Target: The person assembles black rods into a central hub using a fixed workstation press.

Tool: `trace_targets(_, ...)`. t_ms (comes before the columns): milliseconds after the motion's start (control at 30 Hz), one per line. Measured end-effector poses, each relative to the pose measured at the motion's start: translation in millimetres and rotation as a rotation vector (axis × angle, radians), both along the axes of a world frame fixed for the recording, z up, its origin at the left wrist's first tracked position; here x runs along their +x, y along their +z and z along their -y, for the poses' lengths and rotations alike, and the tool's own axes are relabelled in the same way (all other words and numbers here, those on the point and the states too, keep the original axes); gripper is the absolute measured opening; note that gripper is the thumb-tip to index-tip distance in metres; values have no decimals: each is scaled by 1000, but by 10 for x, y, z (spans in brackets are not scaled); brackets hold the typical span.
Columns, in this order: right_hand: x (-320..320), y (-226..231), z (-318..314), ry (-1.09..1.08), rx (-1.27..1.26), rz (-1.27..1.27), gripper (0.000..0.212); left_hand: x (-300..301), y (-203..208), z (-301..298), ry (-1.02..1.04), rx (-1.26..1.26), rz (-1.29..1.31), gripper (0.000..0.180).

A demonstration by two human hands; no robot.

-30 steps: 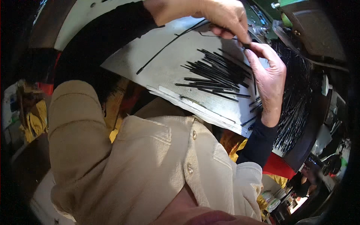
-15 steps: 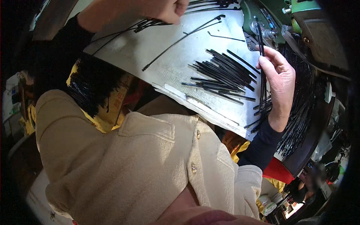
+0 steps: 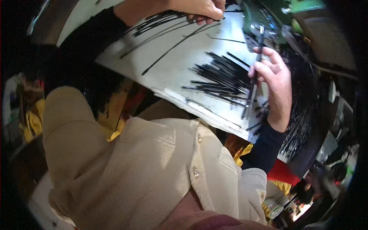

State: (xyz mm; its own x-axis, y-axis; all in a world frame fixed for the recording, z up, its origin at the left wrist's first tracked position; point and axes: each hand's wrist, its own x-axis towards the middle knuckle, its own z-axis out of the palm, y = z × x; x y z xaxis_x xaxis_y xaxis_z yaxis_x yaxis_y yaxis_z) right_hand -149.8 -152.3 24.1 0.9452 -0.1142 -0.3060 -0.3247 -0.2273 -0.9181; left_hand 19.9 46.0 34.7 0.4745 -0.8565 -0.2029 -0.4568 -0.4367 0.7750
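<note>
My left hand is at the far side of the table, its fingers closed on the end of a long thin black rod, which slants down to the left and is blurred. My right hand pinches short black rods between thumb and fingers, held nearly upright; the blur hides how many. To the left of that hand lies a pile of short black rods on the white tabletop. Another long black rod lies alone near the left hand, and a thin bent rod lies beyond the pile.
A bundle of long black rods lies beneath my left forearm. Green machinery stands at the far right. A large mass of black rods fills the right side, beside a red object. Yellow material shows below the table's left edge.
My left hand has moved right and now has a long rod in its fingers. My right hand has shifted slightly left, and the rods it holds have tilted, lower ends leftward.
</note>
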Motion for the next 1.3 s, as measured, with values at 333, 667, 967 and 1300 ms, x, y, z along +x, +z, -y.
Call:
trace_targets(333, -46, -59, 72, 41, 127, 21, 33, -110, -351, 473, 71, -374, -302, 37)
trace_targets(667, -27, -31, 119, 33, 174, 71, 30, -168, -295, 578, 110, -356, -427, 36)
trace_targets(967, -44, -25, 146, 25, 221, 98, 37, -161, -277, 597, 125, -393, -430, 36)
trace_targets(1300, -55, -35, 175, -7, 273, 133, 36, -166, -243, 668, 79, -401, -347, 35)
